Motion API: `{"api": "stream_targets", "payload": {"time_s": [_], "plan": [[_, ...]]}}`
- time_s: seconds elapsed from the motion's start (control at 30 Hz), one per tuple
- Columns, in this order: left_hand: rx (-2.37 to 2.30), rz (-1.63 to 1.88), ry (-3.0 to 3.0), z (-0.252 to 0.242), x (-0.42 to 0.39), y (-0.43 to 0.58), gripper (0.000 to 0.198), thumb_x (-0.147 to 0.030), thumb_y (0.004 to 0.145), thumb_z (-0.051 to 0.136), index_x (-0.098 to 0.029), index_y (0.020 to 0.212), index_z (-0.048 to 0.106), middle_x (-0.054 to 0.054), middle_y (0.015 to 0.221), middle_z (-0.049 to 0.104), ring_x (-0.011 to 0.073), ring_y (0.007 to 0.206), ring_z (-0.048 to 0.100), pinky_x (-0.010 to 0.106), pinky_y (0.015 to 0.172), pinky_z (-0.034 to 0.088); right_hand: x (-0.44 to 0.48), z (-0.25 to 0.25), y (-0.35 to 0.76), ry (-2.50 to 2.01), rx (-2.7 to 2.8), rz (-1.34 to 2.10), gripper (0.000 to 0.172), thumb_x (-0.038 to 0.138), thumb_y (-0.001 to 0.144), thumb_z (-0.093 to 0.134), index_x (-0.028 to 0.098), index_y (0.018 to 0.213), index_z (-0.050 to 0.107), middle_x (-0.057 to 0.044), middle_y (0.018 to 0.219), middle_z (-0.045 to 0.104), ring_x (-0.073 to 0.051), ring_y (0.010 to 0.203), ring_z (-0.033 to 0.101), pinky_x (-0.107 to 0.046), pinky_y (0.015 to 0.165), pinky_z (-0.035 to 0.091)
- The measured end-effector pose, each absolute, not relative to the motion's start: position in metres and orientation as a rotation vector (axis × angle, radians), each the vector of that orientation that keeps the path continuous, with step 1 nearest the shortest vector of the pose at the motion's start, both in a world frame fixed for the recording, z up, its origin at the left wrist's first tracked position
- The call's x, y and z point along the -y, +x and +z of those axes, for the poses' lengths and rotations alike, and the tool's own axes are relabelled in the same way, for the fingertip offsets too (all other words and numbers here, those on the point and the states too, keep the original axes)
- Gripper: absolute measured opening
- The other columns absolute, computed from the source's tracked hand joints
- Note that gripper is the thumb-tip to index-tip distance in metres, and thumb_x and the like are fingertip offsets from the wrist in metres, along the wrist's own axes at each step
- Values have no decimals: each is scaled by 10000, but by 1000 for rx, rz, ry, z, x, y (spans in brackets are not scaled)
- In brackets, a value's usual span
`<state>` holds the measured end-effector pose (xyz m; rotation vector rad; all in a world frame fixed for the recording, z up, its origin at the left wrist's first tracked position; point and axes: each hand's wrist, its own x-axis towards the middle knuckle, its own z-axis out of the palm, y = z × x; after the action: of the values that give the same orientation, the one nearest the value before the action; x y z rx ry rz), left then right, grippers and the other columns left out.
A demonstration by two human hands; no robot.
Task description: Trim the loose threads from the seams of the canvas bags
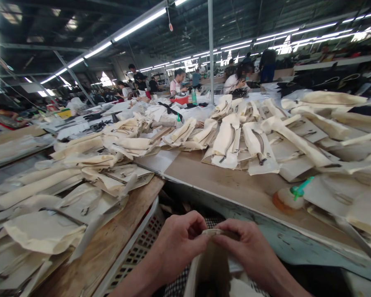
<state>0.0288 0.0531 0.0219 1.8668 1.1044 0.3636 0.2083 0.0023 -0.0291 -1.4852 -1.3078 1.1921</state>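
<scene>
Low in the middle of the view, my left hand [181, 239] and my right hand [245, 243] meet over my lap. Both pinch the edge of one cream fabric piece [212, 232], thumbs and forefingers closed on it a short way apart. The rest of the piece hangs below the hands, partly hidden by them. Many similar cream pieces, some with dark zippers [260, 142], lie heaped on the table beyond and on the wooden board to the left.
A plastic bottle with a green spout [292, 197] stands on the brown tabletop [200, 173] at right. Left of my lap is a white perforated basket [139, 247], beside a wooden board [148, 189]. Farther back, several people work at tables near a metal post [211, 53].
</scene>
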Motion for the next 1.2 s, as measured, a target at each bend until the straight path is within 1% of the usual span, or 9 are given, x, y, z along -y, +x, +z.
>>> {"api": "stream_targets", "payload": {"time_s": [0.23, 0.37, 0.47, 0.57, 0.7, 0.8, 0.9, 1.0, 1.2], "plan": [[-1082, 317, 1880, 23, -59, 29, 183, -319, 869, 568, -167, 777, 614, -39, 639, 551, 103, 600, 463, 205, 534, 325, -3, -27, 206, -1474, 1309, 1134, 159, 320, 785, 647, 226, 759, 773, 12, 720, 732, -186, 697, 632, -236, 641, 441], [-1081, 309, 1961, 27, -60, 30, 111, -249, 860, 560, -179, 786, 603, -48, 645, 551, 103, 607, 482, 206, 556, 337, -5, -29, 204, -1507, 1301, 1153, 164, 328, 783, 645, 224, 768, 771, 11, 722, 734, -189, 687, 627, -241, 623, 441], [-1111, 337, 2094, 31, -58, 31, 57, -181, 839, 562, -188, 815, 614, -41, 714, 594, 116, 672, 522, 210, 612, 357, -5, -30, 203, -1537, 1313, 1153, 152, 321, 780, 651, 229, 778, 771, 13, 727, 739, -193, 687, 634, -243, 617, 443], [-1119, 372, 2179, 33, -55, 31, 59, -153, 822, 576, -195, 828, 617, -39, 770, 620, 122, 720, 544, 212, 647, 361, -4, -29, 202, -1535, 1338, 1133, 155, 336, 786, 659, 233, 794, 774, 13, 744, 744, -196, 700, 645, -241, 630, 453], [-1122, 373, 2138, 33, -52, 32, 80, -166, 842, 552, -191, 776, 589, -48, 698, 585, 113, 657, 518, 212, 608, 345, 0, -25, 201, -1529, 1360, 1138, 201, 363, 806, 643, 199, 785, 757, -4, 741, 738, -205, 704, 650, -239, 618, 461], [-1113, 360, 2048, 32, -57, 33, 94, -195, 841, 558, -185, 749, 577, -53, 642, 545, 109, 618, 483, 212, 567, 325, -2, -24, 205, -1499, 1401, 1156, 224, 349, 825, 610, 175, 832, 751, -15, 757, 734, -204, 708, 649, -238, 613, 462], [-1083, 356, 1927, 27, -67, 35, 43, -191, 810, 577, -176, 771, 584, -49, 641, 550, 110, 614, 472, 208, 549, 316, -8, -26, 211, -1471, 1404, 1175, 219, 323, 824, 596, 168, 881, 740, -19, 779, 729, -203, 736, 639, -248, 646, 464], [-1057, 357, 1837, 19, -81, 38, 34, -194, 785, 594, -160, 788, 593, -37, 660, 572, 113, 619, 474, 208, 546, 318, -17, -29, 217, -1460, 1368, 1195, 201, 321, 816, 601, 158, 845, 714, -22, 779, 712, -189, 738, 613, -255, 674, 457], [-1048, 309, 1800, 7, -104, 50, 54, -199, 768, 614, -149, 786, 620, -38, 654, 575, 107, 613, 469, 208, 544, 315, -32, -40, 226, -1466, 1201, 1348, 232, 362, 810, 613, 141, 816, 682, -4, 699, 651, -145, 642, 551, -225, 568, 401]]}}
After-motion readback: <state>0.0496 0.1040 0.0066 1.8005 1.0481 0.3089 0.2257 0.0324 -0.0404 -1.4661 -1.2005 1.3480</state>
